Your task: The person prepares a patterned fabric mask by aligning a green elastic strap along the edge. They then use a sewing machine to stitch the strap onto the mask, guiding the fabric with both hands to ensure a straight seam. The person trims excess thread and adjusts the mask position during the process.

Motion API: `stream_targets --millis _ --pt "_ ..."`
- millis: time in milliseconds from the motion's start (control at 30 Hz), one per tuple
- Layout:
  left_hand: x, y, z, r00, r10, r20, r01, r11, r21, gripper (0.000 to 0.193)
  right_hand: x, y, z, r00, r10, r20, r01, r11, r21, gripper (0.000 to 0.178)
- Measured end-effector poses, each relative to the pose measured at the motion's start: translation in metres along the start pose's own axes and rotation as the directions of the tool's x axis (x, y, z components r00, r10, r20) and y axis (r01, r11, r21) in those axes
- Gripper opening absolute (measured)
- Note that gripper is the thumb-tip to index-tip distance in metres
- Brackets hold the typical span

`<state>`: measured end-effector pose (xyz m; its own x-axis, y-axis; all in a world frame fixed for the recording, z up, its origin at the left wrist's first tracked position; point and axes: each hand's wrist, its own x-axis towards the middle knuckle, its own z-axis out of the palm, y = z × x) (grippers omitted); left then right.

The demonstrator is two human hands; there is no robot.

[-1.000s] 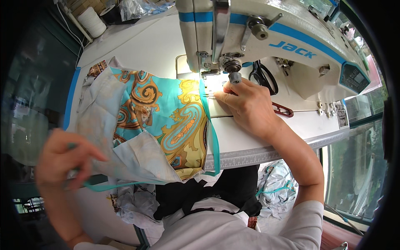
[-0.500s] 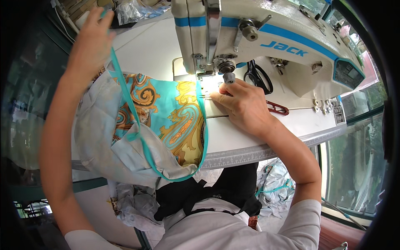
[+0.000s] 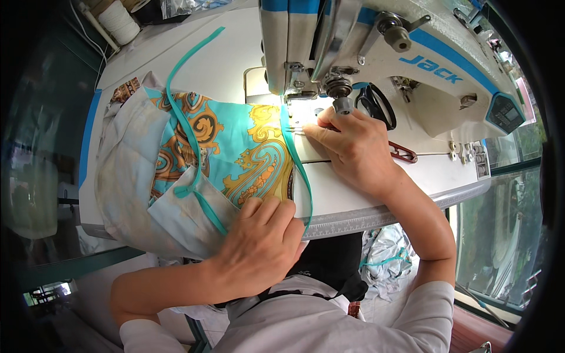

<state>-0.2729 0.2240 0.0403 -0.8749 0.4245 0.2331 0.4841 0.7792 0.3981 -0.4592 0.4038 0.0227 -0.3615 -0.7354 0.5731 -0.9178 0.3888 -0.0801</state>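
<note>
A teal, gold and black scroll-patterned fabric (image 3: 235, 153) with a pale underside lies on the sewing machine table. Its right edge, lined by a narrow teal strip (image 3: 301, 170), runs under the machine's needle area (image 3: 300, 97). My left hand (image 3: 259, 244) is closed on the fabric's near edge, with its fingertips hidden in the folds. Close to the needle, my right hand (image 3: 359, 147) is pinched round thin metal prongs that look like tweezers (image 3: 296, 129), their tips at the strip. A loose teal tail (image 3: 194, 53) curls across the fabric's left part.
The white sewing machine (image 3: 435, 65) stands over the table's far right. Black-handled scissors (image 3: 376, 106) and a dark red tool (image 3: 402, 152) lie beyond my right hand. A thread cone (image 3: 118, 22) stands far left. A ruler (image 3: 353, 222) runs along the near edge. More fabric (image 3: 385, 259) lies below.
My left hand has come down from the far left, let go of the teal strip's tail and closed on the fabric's near edge. My right hand stays near the needle.
</note>
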Motion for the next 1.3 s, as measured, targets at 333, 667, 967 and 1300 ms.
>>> stream_targets --millis 333,667,967,1300 --pt "-0.013 -0.004 -0.103 0.95 -0.261 0.17 0.159 0.876 0.455 0.013 -0.002 0.003 0.003 1.0 0.011 -0.026 -0.01 0.999 0.037 0.023" --pt "0.049 -0.091 -0.036 0.996 0.083 -0.04 -0.082 0.996 0.035 0.047 0.0 0.002 0.002 0.999 0.012 0.029 -0.013 1.0 0.024 0.024" --pt "0.045 -0.103 -0.016 0.999 0.032 -0.02 -0.033 0.998 -0.045 0.066 -0.006 0.006 0.001 0.996 0.078 -0.048 -0.074 0.994 0.078 0.026" --pt "0.031 -0.096 -0.022 0.999 0.036 -0.004 -0.036 0.999 -0.027 0.074 0.006 0.007 -0.005 0.988 0.117 0.098 -0.134 0.973 0.19 0.012"
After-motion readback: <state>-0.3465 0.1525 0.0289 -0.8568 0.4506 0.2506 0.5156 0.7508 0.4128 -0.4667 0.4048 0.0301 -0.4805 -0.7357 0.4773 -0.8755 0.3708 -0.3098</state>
